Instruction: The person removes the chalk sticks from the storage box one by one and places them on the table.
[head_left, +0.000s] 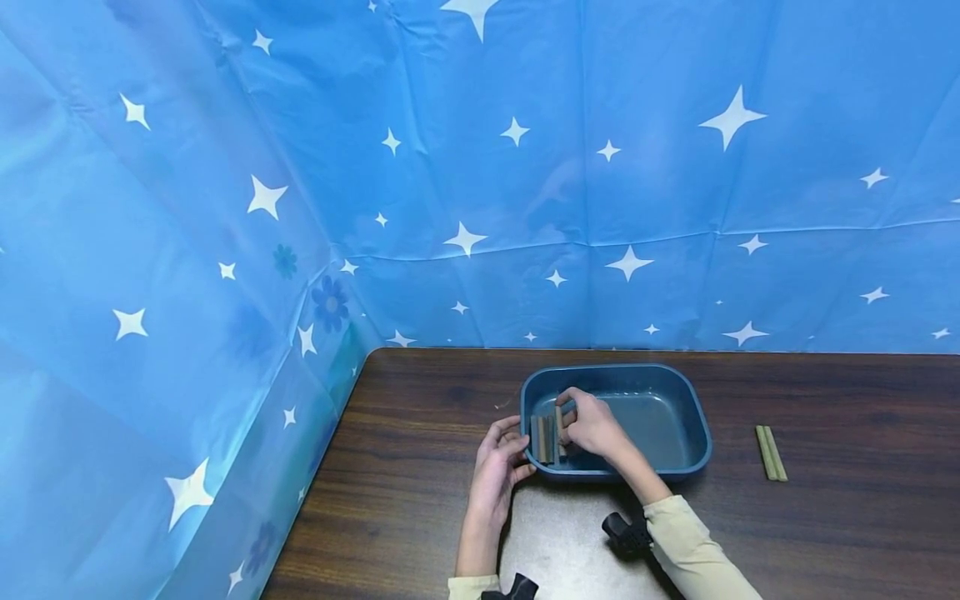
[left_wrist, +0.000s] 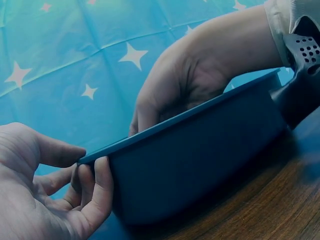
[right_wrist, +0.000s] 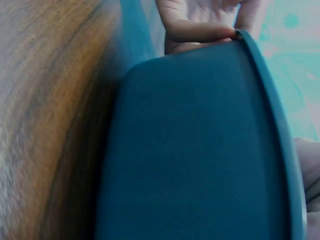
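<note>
A blue rectangular plastic basin (head_left: 651, 421) stands on the table. At its left end, my left hand (head_left: 493, 471) grips the rim, thumb on top and fingers against the outer wall, as the left wrist view also shows. Several short, narrow sticks (head_left: 543, 440) lie side by side inside that end. Reaching over the near wall, my right hand (head_left: 594, 427) pinches a similar stick (head_left: 558, 419) just right of the row. Its fingertips are hidden behind the basin wall (left_wrist: 200, 155) in the left wrist view.
Two greenish sticks (head_left: 771, 453) lie together on the dark wood table (head_left: 847, 517), right of the basin. Blue curtains with white stars (head_left: 628, 263) hang behind the table and along its left side. A black wrist camera (head_left: 626, 533) sits on each forearm.
</note>
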